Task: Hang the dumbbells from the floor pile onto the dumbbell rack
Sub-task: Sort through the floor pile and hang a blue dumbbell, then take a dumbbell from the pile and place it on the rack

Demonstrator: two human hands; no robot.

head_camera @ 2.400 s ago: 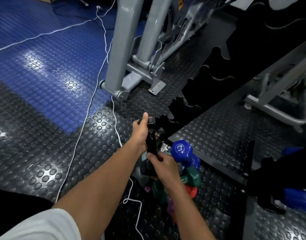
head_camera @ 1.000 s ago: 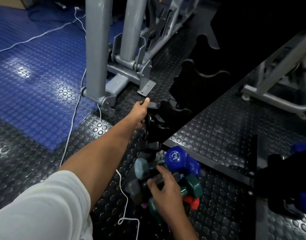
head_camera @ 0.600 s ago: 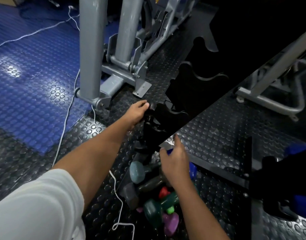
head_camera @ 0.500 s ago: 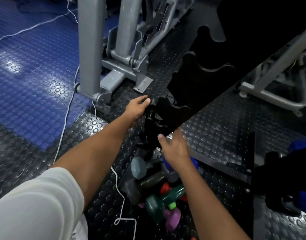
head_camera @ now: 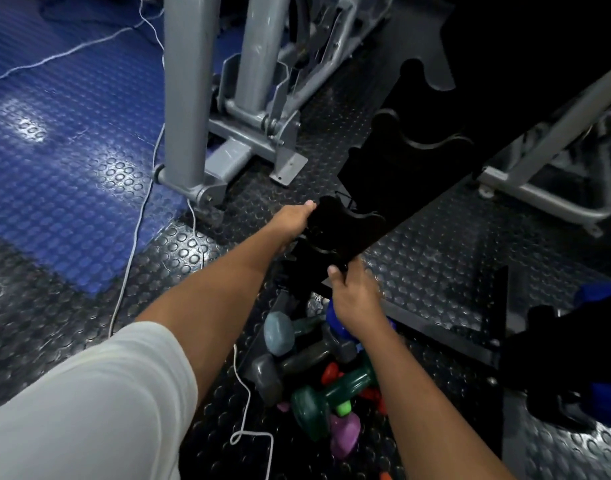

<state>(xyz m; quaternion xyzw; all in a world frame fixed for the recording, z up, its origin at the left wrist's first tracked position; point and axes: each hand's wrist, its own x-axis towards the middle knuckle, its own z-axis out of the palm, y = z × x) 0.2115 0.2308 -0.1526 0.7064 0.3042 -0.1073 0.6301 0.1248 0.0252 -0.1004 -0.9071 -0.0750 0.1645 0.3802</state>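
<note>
- Left hand [head_camera: 290, 220] at the lowest cradle of the black dumbbell rack [head_camera: 394, 188], thumb up against the cradle's left edge; other fingers hidden behind black metal, so cannot tell if it's gripping anything.
- Right hand [head_camera: 354, 294] just below and right of the left hand, thumb and fingers reaching up to the bottom edge of the same low cradle; touching black stuff there, but too dark to tell whether fingers pinch a dumbbell or just the rack.
- Black dumbbell: something black sits between the two hands, can't separate it from the rack.
- Floor pile [head_camera: 317, 382] directly below the right wrist, near side of both hands: light blue-grey dumbbell [head_camera: 278, 334], dark grey dumbbell [head_camera: 272, 375], green dumbbell [head_camera: 331, 396], purple dumbbell [head_camera: 345, 434], red pieces, blue dumbbell [head_camera: 335, 318] partly under the right hand.
- White cable [head_camera: 137, 230] on studded floor, left of the left forearm.
- Grey machine frame [head_camera: 186, 98] beyond the left hand.
- White sleeve [head_camera: 89, 403] on the left arm.
</note>
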